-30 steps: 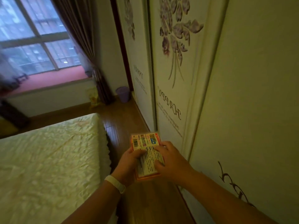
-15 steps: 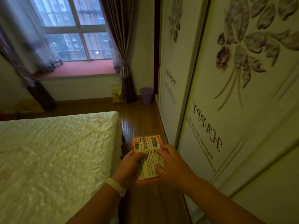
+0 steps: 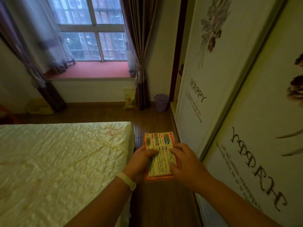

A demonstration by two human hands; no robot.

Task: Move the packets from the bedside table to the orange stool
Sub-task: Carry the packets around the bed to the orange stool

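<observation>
between bed (image 3: 65, 161) and wardrobe (image 3: 229, 112), hands (image 3: 164, 163) gripping packets (image 3: 159, 141)

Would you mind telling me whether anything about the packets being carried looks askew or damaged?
Nothing stands out: the packets sit as a fairly even stack, held level between left hand and right hand, with no visible tears.

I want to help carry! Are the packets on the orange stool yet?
Not yet. Picking up looks done: both the left hand and right hand hold the packets in a stack above the floor, between the bed and the wardrobe. Still left: reaching the stool, which isn't in view.
</observation>
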